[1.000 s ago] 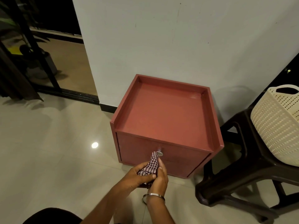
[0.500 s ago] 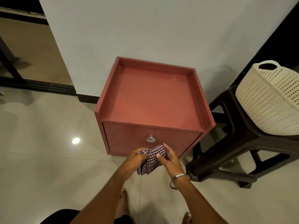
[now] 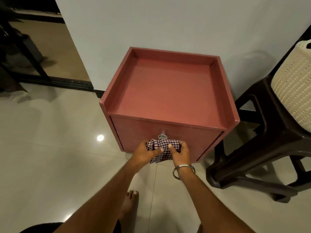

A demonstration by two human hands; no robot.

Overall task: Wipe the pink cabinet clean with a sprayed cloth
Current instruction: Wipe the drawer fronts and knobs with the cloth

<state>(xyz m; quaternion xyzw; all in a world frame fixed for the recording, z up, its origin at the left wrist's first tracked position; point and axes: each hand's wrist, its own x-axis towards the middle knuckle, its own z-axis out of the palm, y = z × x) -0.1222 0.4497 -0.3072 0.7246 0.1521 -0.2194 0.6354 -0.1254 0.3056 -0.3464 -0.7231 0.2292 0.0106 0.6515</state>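
Observation:
The pink cabinet stands on the floor against the white wall, with a raised rim round its top and a drawer front carrying a round metal knob. Just below the knob, in front of the drawer, both hands hold a checked cloth. My left hand grips its left side with the thumb on top. My right hand, with a metal bangle on the wrist, grips its right side. The cloth is spread between them and partly bunched.
A dark plastic stool stands close to the cabinet's right side and carries a cream woven basket. Glossy floor tiles lie left of the cabinet. A dark doorway with a track is at the far left. My bare foot is below the hands.
The cloth, bunched upright by the knob a second ago, is now spread wider between both hands. The view has shifted, and the hands sit slightly lower in front of the drawer.

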